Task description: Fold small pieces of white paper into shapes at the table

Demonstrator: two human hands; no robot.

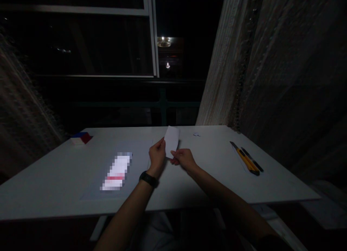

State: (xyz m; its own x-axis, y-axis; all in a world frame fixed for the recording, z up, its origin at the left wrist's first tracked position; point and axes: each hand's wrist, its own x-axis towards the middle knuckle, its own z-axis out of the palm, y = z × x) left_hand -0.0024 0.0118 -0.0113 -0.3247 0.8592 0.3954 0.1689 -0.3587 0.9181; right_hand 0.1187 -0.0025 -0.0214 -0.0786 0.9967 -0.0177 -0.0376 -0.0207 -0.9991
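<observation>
A small piece of white paper (171, 138), which looks folded, is held up over the middle of the white table (211, 187). My left hand (157, 153), with a dark watch on its wrist, grips the paper's left edge. At its lower right corner, my right hand (184, 159) pinches the paper between thumb and fingers. Left of my hands, a lit phone (117, 171) with a blurred-out screen lies on a large pale sheet (92, 191).
A colourful cube (80, 138) sits at the table's back left. On the right lie a yellow utility knife (247, 161) and a dark pen (252, 159). Small paper scraps (196, 134) rest near the back edge. Curtains (217, 63) hang beside a dark window (89, 45).
</observation>
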